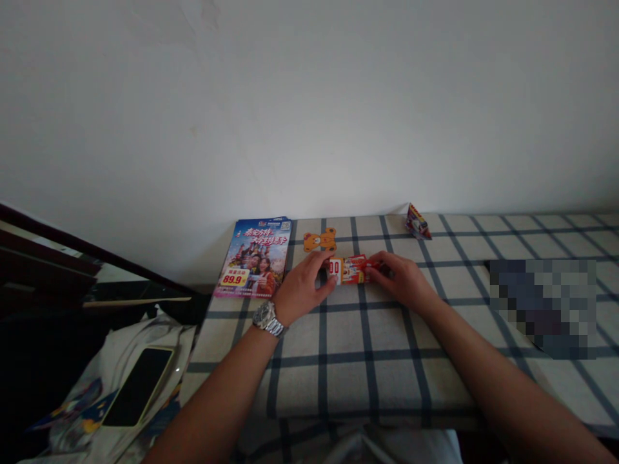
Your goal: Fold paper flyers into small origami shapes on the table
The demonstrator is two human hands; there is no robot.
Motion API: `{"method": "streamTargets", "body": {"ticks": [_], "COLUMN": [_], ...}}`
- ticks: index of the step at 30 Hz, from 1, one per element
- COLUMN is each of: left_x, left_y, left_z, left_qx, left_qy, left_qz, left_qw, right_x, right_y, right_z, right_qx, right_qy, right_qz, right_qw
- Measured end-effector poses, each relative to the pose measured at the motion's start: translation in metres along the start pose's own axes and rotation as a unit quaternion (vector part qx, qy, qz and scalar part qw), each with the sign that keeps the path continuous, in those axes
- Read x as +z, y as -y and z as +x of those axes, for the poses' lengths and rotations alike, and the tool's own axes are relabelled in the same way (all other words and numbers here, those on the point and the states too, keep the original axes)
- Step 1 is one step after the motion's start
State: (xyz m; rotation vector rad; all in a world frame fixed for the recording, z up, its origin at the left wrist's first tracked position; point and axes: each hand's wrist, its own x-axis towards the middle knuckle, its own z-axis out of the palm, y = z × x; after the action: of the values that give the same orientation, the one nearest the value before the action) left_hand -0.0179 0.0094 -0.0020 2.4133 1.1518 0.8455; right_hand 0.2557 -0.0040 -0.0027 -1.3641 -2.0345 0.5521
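Note:
A small red, yellow and white printed paper piece (pixel 353 269), with "00" on its left part, lies low over the checked cloth between both hands. My left hand (pixel 307 283), a metal watch on its wrist, grips the left end between thumb and fingers. With closed fingertips, my right hand (pixel 399 277) pinches the right end. Whether the piece is folded or made of several layers I cannot tell. Just beyond my left hand lies an orange bear-shaped cutout (pixel 320 240). Left of that is a stack of colourful leaflets (pixel 254 261), the top one marked 89.9.
A checked cloth (pixel 343 361) covers the surface up to the white wall. Near the wall stands a small folded, colourful paper piece (pixel 417 222). A dark, pixelated item (pixel 536 306) lies at right. Lower left, a phone (pixel 139 385) rests on a white bag (pixel 120 341).

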Motion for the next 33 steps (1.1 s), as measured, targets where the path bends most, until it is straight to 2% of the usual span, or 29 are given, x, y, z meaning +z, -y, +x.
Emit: {"method": "streamTargets", "body": {"ticks": [6,11,18,24,33], "left_x": [0.006,0.005,0.002,0.001,0.002], "left_y": [0.001,0.000,-0.002,-0.003,-0.002], "left_z": [0.003,0.003,0.002,0.002,0.002], "left_qx": [-0.007,0.009,-0.010,-0.012,-0.002], "left_qy": [-0.001,-0.004,0.006,0.013,0.006], "left_qz": [-0.016,0.051,0.101,0.099,0.059], "left_qw": [1.000,0.999,0.995,0.995,0.998], "right_x": [0.005,0.008,0.010,0.016,0.012], "right_y": [-0.001,-0.002,-0.007,-0.018,-0.010], "right_z": [0.003,0.005,0.008,0.007,0.007], "right_qx": [0.006,-0.010,-0.056,-0.063,-0.040], "right_qy": [-0.026,-0.032,-0.055,-0.044,-0.021], "right_qz": [0.004,-0.015,-0.080,-0.104,-0.078], "right_qw": [1.000,0.999,0.994,0.992,0.996]}}
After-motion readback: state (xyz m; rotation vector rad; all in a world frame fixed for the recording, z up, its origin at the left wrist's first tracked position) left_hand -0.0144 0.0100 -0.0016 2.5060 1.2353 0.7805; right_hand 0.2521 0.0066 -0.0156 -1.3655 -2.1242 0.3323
